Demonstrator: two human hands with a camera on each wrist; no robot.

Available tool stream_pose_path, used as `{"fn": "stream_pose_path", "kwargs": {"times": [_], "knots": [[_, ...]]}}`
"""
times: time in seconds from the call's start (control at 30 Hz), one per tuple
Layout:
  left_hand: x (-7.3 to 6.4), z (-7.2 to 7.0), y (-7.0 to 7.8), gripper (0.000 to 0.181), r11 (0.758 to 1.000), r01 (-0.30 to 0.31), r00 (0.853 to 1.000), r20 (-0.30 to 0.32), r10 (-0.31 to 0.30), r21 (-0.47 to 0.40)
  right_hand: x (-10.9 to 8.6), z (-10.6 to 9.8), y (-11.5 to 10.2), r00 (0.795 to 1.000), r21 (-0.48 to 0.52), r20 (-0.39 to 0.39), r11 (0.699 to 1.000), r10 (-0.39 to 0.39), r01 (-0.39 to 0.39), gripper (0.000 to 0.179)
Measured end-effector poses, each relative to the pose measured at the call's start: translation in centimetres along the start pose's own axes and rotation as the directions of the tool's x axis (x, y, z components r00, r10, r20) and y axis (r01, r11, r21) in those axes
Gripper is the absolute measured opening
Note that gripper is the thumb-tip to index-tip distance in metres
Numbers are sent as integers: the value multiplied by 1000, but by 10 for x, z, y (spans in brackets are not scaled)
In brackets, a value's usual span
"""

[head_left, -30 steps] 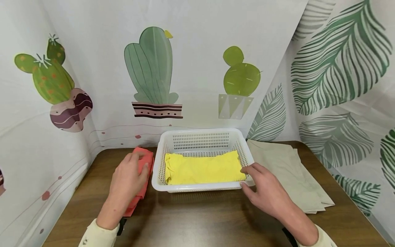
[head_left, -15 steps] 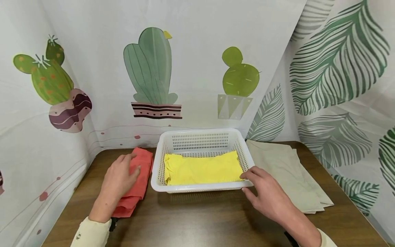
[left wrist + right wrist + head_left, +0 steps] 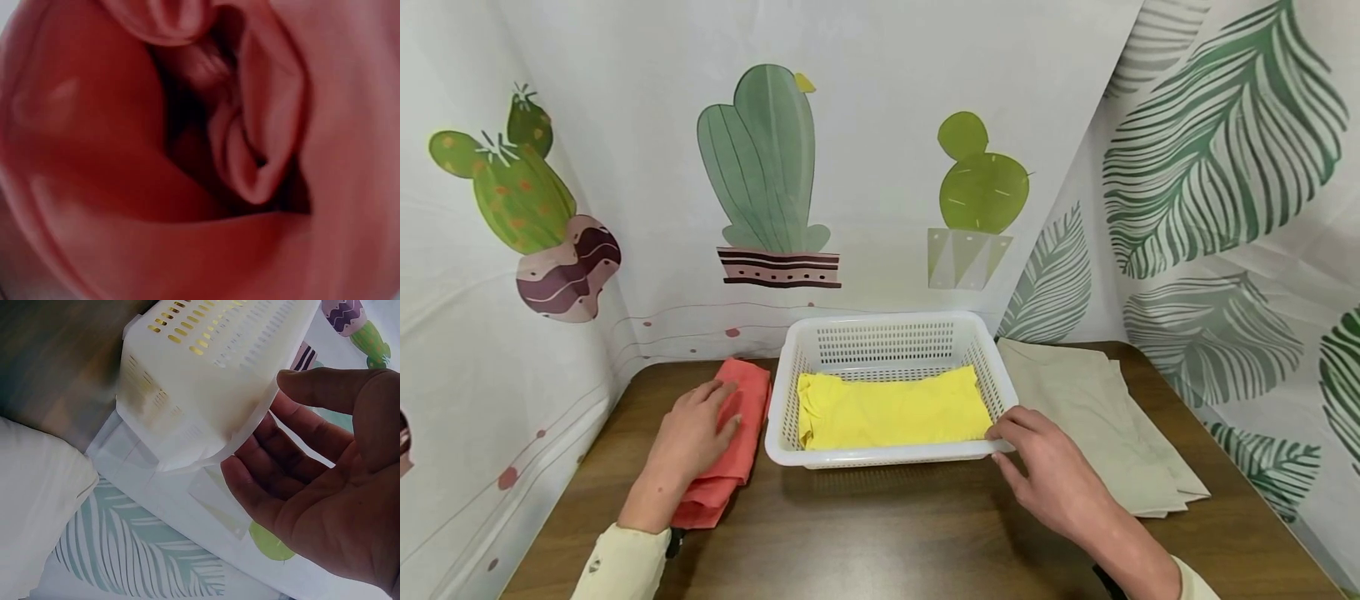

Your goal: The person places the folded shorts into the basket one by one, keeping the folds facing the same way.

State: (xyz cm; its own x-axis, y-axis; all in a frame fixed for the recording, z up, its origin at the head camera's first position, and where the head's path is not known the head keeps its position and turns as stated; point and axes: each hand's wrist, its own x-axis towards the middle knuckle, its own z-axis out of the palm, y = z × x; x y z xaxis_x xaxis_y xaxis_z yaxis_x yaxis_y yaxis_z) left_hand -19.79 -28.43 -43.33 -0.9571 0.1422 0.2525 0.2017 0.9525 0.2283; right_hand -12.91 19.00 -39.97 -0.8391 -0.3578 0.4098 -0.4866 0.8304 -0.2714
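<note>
A white plastic basket with slotted walls stands mid-table, holding a folded yellow cloth. My right hand pinches the basket's near right corner by the rim. In the right wrist view, the thumb lies on one side of that rim, with the other fingers across from it. On the left, my left hand rests loosely over a folded red cloth, its fingers relaxed. Red folds of this cloth fill the left wrist view, where the hand itself is out of sight.
Pale grey-beige folded cloth lies on the brown wooden table, right of the basket. Behind the table hangs a white curtain printed with cacti and leaves.
My left hand has shifted left across the red cloth, uncovering more of it. The right hand stays at the basket's corner, almost unmoved.
</note>
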Motion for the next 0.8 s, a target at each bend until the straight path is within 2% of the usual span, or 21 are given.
{"fn": "stream_pose_path", "kwargs": {"times": [0.17,0.3,0.8], "knots": [[0,6,-5,57,999,-31,998,58,30,24,0,0,0,1000,-6,-2,1000,1,-1,22],[0,8,-5,59,1000,-25,995,101,23,17,1,0,0,1000,-12,-5,1000,-4,4,22],[-1,10,-7,63,1000,-6,986,168,10,-19,1,3,2,999,-10,-33,999,-39,39,24]]}}
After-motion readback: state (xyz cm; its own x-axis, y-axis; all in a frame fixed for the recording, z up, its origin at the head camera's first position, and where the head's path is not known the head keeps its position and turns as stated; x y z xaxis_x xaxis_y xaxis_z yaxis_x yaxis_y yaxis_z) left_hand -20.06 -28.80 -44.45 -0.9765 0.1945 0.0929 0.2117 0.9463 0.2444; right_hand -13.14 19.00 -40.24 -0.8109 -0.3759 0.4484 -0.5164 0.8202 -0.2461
